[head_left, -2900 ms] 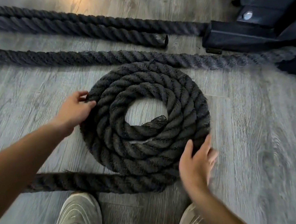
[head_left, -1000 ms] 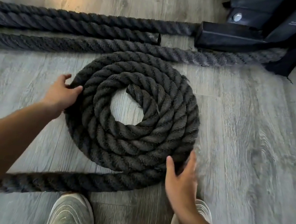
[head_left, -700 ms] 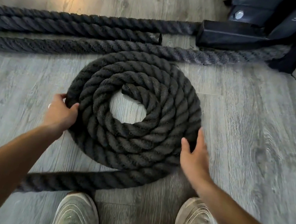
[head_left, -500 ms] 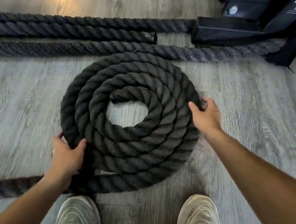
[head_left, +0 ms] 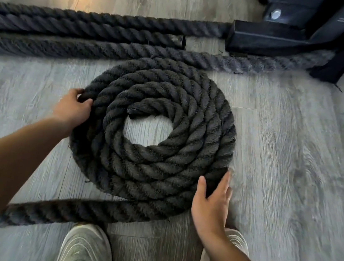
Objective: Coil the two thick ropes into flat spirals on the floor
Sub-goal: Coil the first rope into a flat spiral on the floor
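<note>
A thick dark rope lies coiled in a flat spiral (head_left: 163, 157) on the grey wood floor, its cut end (head_left: 133, 111) at the inner ring. Its loose tail (head_left: 64, 210) runs off to the lower left. My left hand (head_left: 72, 109) grips the outer turn at the spiral's left edge. My right hand (head_left: 211, 205) rests flat against the outer turn at the lower right, fingers spread. Behind the spiral, further lengths of rope (head_left: 111, 51) lie straight across the floor, one ending in a cut end (head_left: 181, 41).
A black metal machine base (head_left: 276, 42) stands at the back right, with rope passing around it. My two pale shoes (head_left: 85, 250) are at the bottom edge, just below the tail. Bare floor (head_left: 303, 169) lies to the right.
The spiral has turned clockwise, its inner end going from lower right to upper left. My left hand moved from lower left up to the left edge; my right hand dropped from upper right to lower right.
</note>
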`<state>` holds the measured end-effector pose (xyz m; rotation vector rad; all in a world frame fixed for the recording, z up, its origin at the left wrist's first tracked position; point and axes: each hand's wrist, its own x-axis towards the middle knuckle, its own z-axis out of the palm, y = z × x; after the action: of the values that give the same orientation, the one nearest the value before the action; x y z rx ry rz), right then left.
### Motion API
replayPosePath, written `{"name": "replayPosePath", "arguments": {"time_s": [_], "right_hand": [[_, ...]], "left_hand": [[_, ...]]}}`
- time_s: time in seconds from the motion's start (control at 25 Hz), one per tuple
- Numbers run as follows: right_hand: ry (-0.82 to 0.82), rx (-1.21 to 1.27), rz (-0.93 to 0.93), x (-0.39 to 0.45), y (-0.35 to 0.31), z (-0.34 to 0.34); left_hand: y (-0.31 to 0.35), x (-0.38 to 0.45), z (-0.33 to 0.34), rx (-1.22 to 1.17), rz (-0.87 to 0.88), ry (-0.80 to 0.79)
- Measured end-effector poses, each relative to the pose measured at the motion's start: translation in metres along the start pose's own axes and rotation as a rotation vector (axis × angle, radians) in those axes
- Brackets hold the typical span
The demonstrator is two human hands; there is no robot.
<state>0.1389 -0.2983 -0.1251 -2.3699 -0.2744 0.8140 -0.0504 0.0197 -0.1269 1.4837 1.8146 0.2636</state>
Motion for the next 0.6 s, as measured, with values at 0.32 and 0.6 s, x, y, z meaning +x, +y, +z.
{"name": "replayPosePath", "arguments": {"time_s": [0.32,0.6], "right_hand": [[0.007,-0.112,-0.072,0.108,-0.049,-0.032],[0.107,-0.115,-0.148,0.139,-0.063,-0.023]], "left_hand": [[-0.059,-0.070,0.015,-0.188,-0.072,0.058],[-0.075,-0.110,0.022,-0.334,-0.242,-0.013]]}}
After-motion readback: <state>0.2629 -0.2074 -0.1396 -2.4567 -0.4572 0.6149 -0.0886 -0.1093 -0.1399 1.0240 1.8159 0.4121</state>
